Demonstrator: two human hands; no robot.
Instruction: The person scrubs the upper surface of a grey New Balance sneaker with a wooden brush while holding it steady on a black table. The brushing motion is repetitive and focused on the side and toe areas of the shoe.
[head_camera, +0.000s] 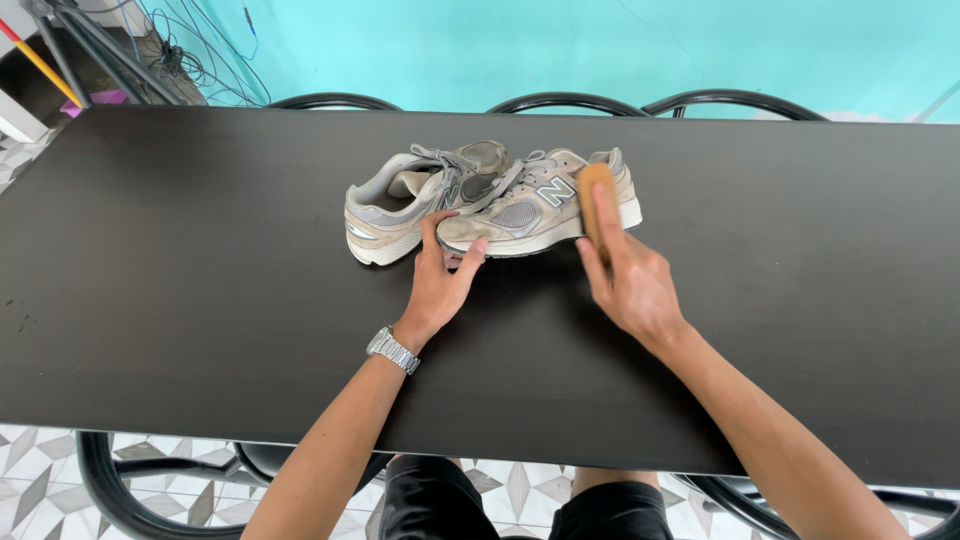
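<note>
Two worn grey sneakers of mesh and suede, near the middle of the black table (200, 300), a little toward the far edge. Near sneaker (535, 208) on its side, toe to the left; second sneaker (400, 205) behind, touching it. Left hand (440, 280) at the toe, fingers spread, thumb and fingertips pressing the rubber tip. Right hand (630, 280) around a wooden brush (594, 200), oblong and smooth, fingers pressed together along its back, against the heel. Metal watch (392, 350) on the left wrist. Table top matte, dark wood grain. Turquoise wall (560, 45) beyond, black round chairs (570, 102) at the far edge, tiled floor (40, 470) with a grey geometric pattern below.
</note>
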